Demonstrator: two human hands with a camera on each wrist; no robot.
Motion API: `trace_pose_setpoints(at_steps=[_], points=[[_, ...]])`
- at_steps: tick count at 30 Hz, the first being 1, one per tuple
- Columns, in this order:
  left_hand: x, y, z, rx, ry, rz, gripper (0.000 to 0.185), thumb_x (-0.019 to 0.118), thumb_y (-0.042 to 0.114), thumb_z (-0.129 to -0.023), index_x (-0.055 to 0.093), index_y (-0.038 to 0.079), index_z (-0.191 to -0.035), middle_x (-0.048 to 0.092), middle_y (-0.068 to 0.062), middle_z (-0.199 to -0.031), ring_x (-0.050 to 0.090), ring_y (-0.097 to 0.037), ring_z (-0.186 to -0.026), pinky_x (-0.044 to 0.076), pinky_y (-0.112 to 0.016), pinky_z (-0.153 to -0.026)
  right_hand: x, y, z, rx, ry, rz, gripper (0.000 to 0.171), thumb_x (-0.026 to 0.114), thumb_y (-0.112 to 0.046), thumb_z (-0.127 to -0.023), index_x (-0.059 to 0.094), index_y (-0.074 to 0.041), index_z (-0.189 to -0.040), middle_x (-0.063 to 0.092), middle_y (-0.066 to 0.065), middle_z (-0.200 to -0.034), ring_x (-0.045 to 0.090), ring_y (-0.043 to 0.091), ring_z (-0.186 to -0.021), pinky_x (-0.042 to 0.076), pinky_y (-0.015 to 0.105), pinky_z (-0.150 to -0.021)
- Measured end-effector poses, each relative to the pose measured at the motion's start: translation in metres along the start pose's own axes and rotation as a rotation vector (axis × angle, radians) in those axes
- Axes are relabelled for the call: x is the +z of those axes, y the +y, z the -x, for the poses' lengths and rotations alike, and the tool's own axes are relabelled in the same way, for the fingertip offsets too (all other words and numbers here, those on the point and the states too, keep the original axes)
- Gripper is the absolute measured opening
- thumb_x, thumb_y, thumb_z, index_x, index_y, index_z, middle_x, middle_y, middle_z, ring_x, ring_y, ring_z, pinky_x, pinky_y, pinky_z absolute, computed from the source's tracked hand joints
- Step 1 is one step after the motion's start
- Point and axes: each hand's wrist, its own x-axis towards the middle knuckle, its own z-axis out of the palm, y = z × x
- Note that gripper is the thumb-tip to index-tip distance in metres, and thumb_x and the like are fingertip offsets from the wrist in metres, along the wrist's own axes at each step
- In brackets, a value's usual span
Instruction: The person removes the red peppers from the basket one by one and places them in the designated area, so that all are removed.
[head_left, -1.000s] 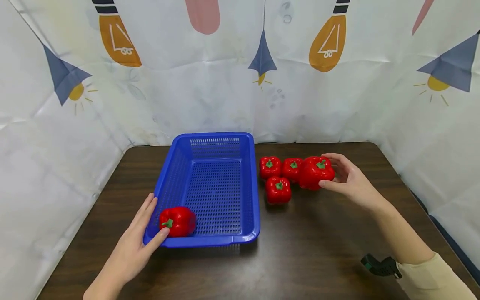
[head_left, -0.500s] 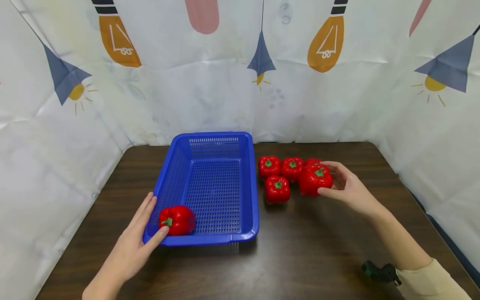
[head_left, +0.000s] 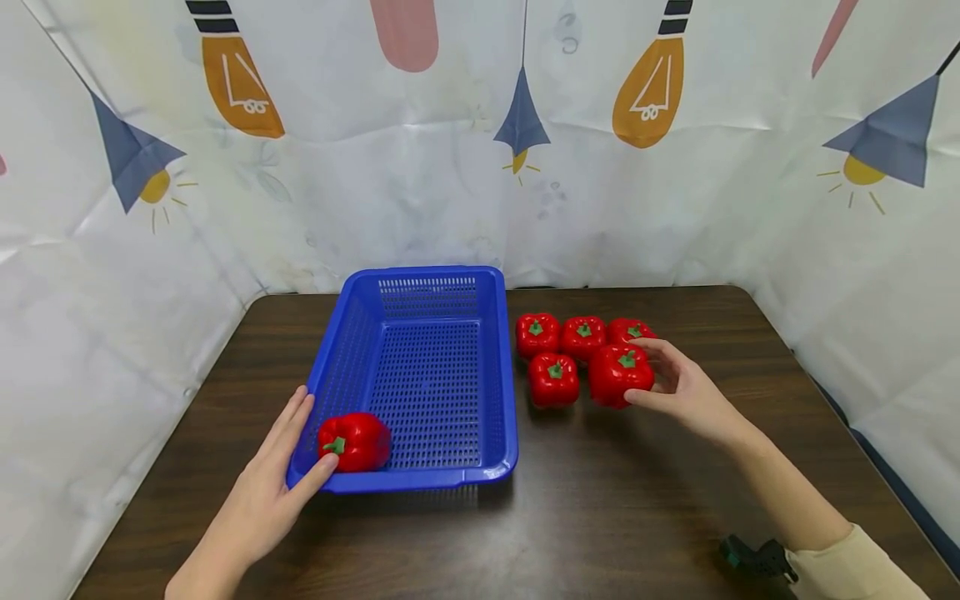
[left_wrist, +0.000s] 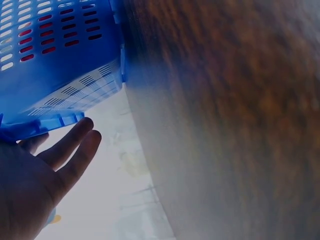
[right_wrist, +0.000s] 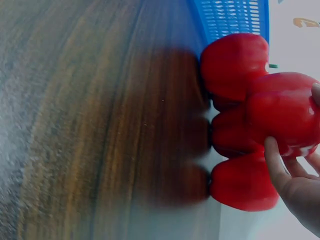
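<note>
My right hand (head_left: 681, 387) grips a red bell pepper (head_left: 619, 373) with a green stem, thumb on its near side and fingers behind. In the right wrist view this held pepper (right_wrist: 285, 110) is raised off the table, overlapping other peppers behind it. My left hand (head_left: 264, 483) rests with straight fingers along the left rim of the blue basket (head_left: 474, 477), its thumb over the near-left corner. Another bell pepper (head_left: 356, 442) lies on its side inside that corner. From the left wrist, the fingers (left_wrist: 80, 157) show extended beside the basket's rim.
Several more red peppers sit on the dark wooden table (head_left: 570, 517) right of the basket: a back row, including one at the left (head_left: 537, 334), one in the middle (head_left: 583, 337) and one at the right (head_left: 628, 328), and one in front (head_left: 553, 380). A printed cloth (head_left: 420, 200) hangs behind.
My right hand has drawn the held pepper toward me and slightly left, uncovering the pepper at the right of the back row. The left hand and basket stay in place.
</note>
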Motion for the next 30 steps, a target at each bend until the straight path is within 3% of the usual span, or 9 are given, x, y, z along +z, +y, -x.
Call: trace_pose_setpoints(at_steps=[13,23,30], points=[[-0.001,0.001,0.000,0.000,0.004,0.005,0.083,0.068,0.033,-0.099,0.021,0.019,-0.166,0.011,0.003,-0.172,0.021,-0.039,-0.153,0.031,-0.076,-0.106,0.005,0.005,-0.002,-0.020,-0.010,0.018,0.066,0.076,-0.008,-0.093,0.043,-0.006,-0.150,0.050,0.014,-0.138,0.056,0.024,-0.119,0.058,0.031,-0.090],[0.000,0.001,0.001,-0.003,-0.004,0.004,0.083,0.067,0.033,-0.100,0.019,0.019,-0.166,0.009,0.004,-0.172,0.020,-0.040,-0.153,0.031,-0.078,-0.104,0.005,0.006,0.001,-0.001,-0.035,0.011,0.066,0.077,-0.008,-0.092,0.043,-0.006,-0.149,0.046,0.016,-0.147,0.055,0.020,-0.123,0.057,0.029,-0.093],[0.002,-0.001,0.001,-0.006,-0.007,-0.001,0.083,0.066,0.034,-0.101,0.018,0.020,-0.166,0.008,0.004,-0.172,0.020,-0.041,-0.153,0.032,-0.078,-0.102,0.012,0.011,-0.002,0.014,-0.024,0.036,0.069,0.079,-0.010,-0.091,0.042,-0.006,-0.149,0.046,0.017,-0.147,0.049,0.034,-0.131,0.057,0.028,-0.092]])
